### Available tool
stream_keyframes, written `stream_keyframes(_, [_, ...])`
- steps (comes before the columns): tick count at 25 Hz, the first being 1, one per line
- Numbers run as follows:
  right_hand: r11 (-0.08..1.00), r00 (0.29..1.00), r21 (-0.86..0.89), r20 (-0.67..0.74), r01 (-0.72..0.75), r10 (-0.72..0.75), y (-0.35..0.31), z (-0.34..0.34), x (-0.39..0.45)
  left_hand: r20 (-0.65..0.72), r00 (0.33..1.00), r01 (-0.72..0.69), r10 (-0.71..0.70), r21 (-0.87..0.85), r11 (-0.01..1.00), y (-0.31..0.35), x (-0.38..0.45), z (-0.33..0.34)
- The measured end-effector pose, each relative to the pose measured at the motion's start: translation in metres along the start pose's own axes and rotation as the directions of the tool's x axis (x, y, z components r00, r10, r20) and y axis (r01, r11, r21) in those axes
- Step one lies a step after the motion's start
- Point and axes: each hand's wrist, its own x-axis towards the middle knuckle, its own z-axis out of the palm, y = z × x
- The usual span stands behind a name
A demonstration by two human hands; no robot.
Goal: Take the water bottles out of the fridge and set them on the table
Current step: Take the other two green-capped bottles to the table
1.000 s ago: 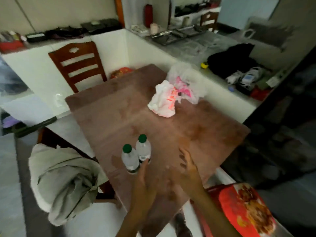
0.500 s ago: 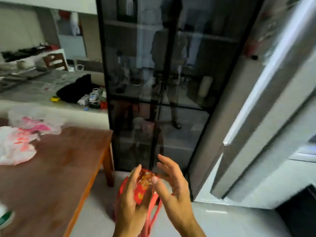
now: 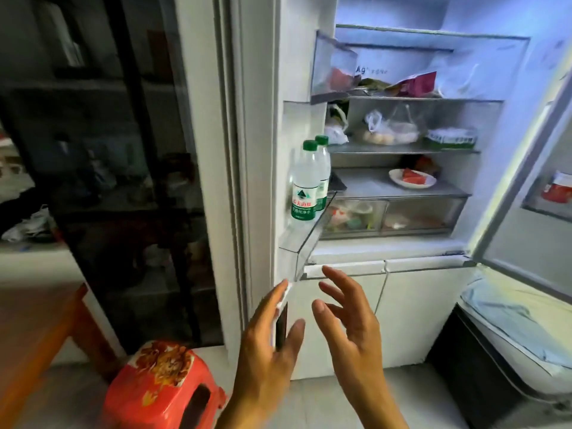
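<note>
Two clear water bottles with green caps stand upright side by side in the clear door bin [image 3: 297, 239] of the open fridge [image 3: 399, 150]. The nearer bottle [image 3: 305, 184] partly covers the farther bottle [image 3: 323, 168]. My left hand [image 3: 266, 345] and my right hand [image 3: 346, 323] are both raised below the bin, fingers spread, holding nothing. Neither hand touches a bottle. A corner of the wooden table [image 3: 34, 332] shows at the lower left.
A red plastic stool [image 3: 161, 388] stands on the floor beside the table leg, just left of my left arm. A dark glass cabinet [image 3: 130, 168] fills the left. The fridge's right door [image 3: 526, 187] is swung open. A covered appliance [image 3: 507, 332] sits at the lower right.
My view has swung from the table with two bottles on it, past the glass cabinet, to the open fridge. Both hands stayed empty and are now raised toward the door bin.
</note>
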Motion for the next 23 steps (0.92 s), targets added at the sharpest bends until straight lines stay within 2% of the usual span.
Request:
stream_keyframes(5, [1.000, 1.000, -0.020, 0.023, 0.016, -0.015, 0.037, -0.051, 0.071, -0.114, 0.991, -0.065, 0.069, 0.039, 0.997, 0.016, 0.071, 0.063])
stream_keyframes(11, [0.999, 0.996, -0.044, 0.093, 0.015, -0.011, 0.075, -0.058, 0.165, -0.212, 0.966, -0.123, 0.147, 0.121, 0.985, 0.018, 0.167, 0.091])
stream_keyframes(15, [0.994, 0.989, -0.066, 0.121, 0.088, -0.080, 0.084, -0.052, 0.250, -0.268, 0.963, 0.015, 0.041, 0.202, 0.979, 0.022, 0.219, 0.100])
stream_keyframes(17, [0.990, 0.987, -0.094, 0.131, 0.104, -0.092, 0.091, -0.044, 0.289, -0.308, 0.950, 0.036, 0.050, 0.267, 0.963, 0.024, 0.237, 0.105])
stream_keyframes(19, [0.991, 0.972, -0.096, 0.223, 0.093, -0.070, 0.103, -0.036, 0.329, -0.350, 0.935, 0.066, 0.064, 0.347, 0.936, 0.021, 0.258, 0.114])
stream_keyframes(21, [0.996, 0.930, -0.045, 0.364, 0.074, -0.053, 0.118, -0.030, 0.357, -0.420, 0.907, 0.167, -0.005, 0.350, 0.922, 0.014, 0.276, 0.125])
stream_keyframes(23, [0.997, 0.892, -0.019, 0.448, 0.078, -0.061, 0.134, -0.031, 0.370, -0.491, 0.871, 0.229, -0.029, 0.352, 0.908, 0.006, 0.287, 0.132])
